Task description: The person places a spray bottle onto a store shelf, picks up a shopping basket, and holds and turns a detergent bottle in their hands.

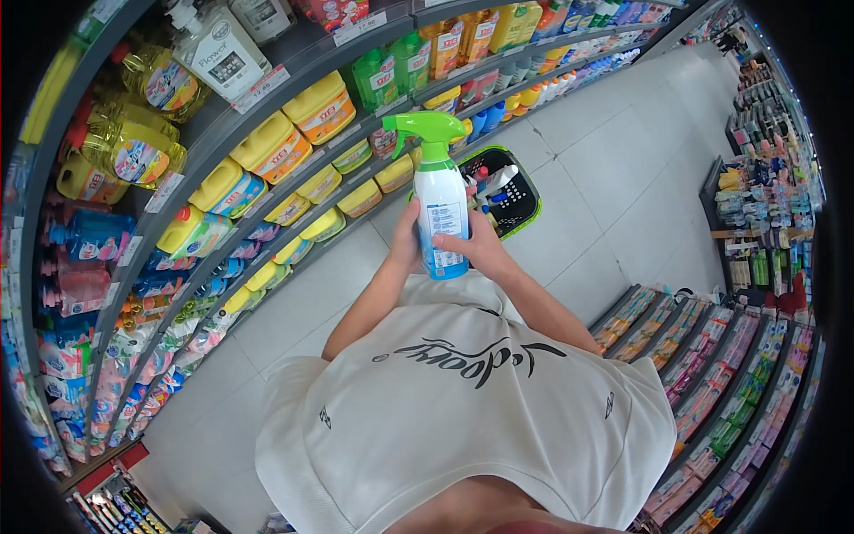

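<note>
A white spray bottle (438,200) with a green trigger head and a blue lower part is held upright before my chest. My left hand (406,233) wraps round its left side, with most of the fingers hidden behind it. On the other side my right hand (480,242) grips the bottle, its thumb lying across the printed back label. Beyond the bottle, a black shopping basket (525,210) with a green rim stands on the floor, holding several items, among them a white bottle and something blue.
Shelves of cleaning products (294,125) curve along the left, with yellow jugs (320,107) and green bottles (374,78) close by. Another shelf of small packages (703,392) stands at lower right. Hanging goods (765,196) fill a rack farther right. Tiled floor (614,169) runs between them.
</note>
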Demonstrator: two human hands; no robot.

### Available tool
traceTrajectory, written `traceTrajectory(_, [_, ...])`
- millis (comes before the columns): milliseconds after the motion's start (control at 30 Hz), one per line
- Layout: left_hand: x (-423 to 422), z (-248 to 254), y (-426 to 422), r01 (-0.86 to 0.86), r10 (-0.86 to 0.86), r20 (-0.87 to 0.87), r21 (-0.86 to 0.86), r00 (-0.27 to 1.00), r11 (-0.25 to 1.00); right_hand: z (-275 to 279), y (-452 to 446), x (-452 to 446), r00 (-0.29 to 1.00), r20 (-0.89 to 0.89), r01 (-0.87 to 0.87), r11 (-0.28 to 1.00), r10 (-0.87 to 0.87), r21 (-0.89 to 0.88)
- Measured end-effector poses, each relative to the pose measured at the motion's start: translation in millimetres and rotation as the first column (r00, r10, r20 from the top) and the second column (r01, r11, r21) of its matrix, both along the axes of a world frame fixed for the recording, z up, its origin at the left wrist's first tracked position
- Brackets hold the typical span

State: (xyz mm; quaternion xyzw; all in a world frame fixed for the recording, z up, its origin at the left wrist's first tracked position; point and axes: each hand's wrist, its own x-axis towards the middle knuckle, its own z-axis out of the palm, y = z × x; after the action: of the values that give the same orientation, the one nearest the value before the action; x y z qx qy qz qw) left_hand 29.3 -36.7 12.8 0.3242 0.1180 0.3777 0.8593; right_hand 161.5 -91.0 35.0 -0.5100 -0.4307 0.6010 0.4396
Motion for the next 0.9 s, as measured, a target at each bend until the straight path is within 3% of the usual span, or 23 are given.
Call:
traceTrajectory(433, [-7,-16,5,-0.055,0.053,-0.063,-0.036,0.997,0.998,-1,2,-5,0.998,0.038,0.056,0.998,-0.057,0.005])
traceTrajectory(533, [-11,-21,10,-0.102,0.103,-0.108,0.015,0.989,0.995,-9,3,-3,0.994,0.096,0.056,0.998,-0.055,-0.009])
traceTrajectory(600, [-12,-30,14,-0.108,0.161,-0.271,0.201,0.949,0.974,-9,4,-2,0.994,0.098,0.060,0.998,-0.058,-0.017])
traceTrajectory(733, [-11,-24,13,-0.160,0.181,-0.198,0.113,0.963,0.981,-14,6,-1,0.994,0.094,0.060,0.998,-0.058,-0.019])
traceTrajectory(900, [-15,-19,12,-0.152,0.190,-0.275,0.155,0.942,0.976,-13,5,-1,0.990,0.131,0.062,0.998,-0.060,-0.015])
